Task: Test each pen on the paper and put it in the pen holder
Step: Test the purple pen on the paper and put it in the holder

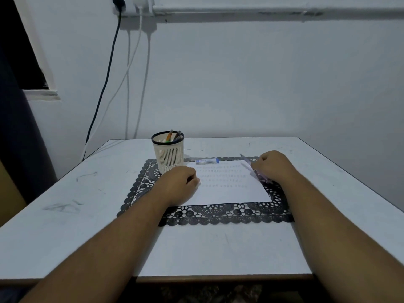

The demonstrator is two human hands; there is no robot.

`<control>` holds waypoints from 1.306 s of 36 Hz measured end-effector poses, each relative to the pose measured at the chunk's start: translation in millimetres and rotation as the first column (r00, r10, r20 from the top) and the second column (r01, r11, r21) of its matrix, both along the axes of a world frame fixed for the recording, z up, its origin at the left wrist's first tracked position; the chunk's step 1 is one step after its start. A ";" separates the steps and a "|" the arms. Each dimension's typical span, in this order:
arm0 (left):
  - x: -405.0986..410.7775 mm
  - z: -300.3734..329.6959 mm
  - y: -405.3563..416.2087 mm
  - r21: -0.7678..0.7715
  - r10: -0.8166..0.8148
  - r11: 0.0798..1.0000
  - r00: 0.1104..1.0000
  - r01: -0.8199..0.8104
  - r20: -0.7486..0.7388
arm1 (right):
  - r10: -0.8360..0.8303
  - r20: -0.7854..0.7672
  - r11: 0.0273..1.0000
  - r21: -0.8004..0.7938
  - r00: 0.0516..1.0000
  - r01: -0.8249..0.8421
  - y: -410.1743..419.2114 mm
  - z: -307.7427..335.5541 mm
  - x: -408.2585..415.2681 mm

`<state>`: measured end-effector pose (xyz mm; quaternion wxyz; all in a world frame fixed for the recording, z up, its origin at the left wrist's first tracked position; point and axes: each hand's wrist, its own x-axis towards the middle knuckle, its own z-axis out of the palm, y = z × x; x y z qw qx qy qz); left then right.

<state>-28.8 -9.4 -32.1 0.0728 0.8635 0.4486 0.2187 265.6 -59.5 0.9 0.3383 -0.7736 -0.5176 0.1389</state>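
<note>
A white sheet of paper (229, 189) with several rows of faint marks lies on a black lace mat (218, 215). My right hand (273, 166) grips a pale purple pen (248, 164) at the paper's right edge, tip pointing away to the upper left. My left hand (181, 184) rests on the paper's left edge with fingers curled, holding nothing I can see. A cream slotted pen holder (169, 155) with a dark rim stands at the mat's far left corner, with an orange pen (169, 135) and a dark pen (177, 136) in it. A blue-and-white pen (206, 161) lies flat beyond the paper.
The white table (87, 204) carries scuff marks and stands against a pale wall. Black and white cables (113, 73) hang from a socket at the upper left. A dark curtain fills the left edge. The table's front edge is near my elbows.
</note>
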 end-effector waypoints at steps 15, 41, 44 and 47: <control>8.2 8.3 -0.6 0.508 -0.253 0.837 0.967 0.206 0.026 | 0.431 -0.240 0.902 0.138 0.870 -0.409 -3.3 0.6 -76.7; 8.7 9.1 -3.5 0.380 -0.108 0.923 0.988 0.057 0.114 | 0.530 -0.446 0.848 0.273 0.721 -0.454 1.0 -5.9 -89.1; 4.6 7.8 -0.1 0.322 -0.093 0.946 0.978 0.030 0.184 | 0.509 -0.479 0.861 0.294 0.715 -0.416 2.5 -5.1 -84.9; 0.4 7.9 5.1 0.281 -0.063 0.960 0.973 -0.002 0.220 | 0.478 -0.530 0.878 0.302 0.701 -0.370 6.4 -3.7 -78.1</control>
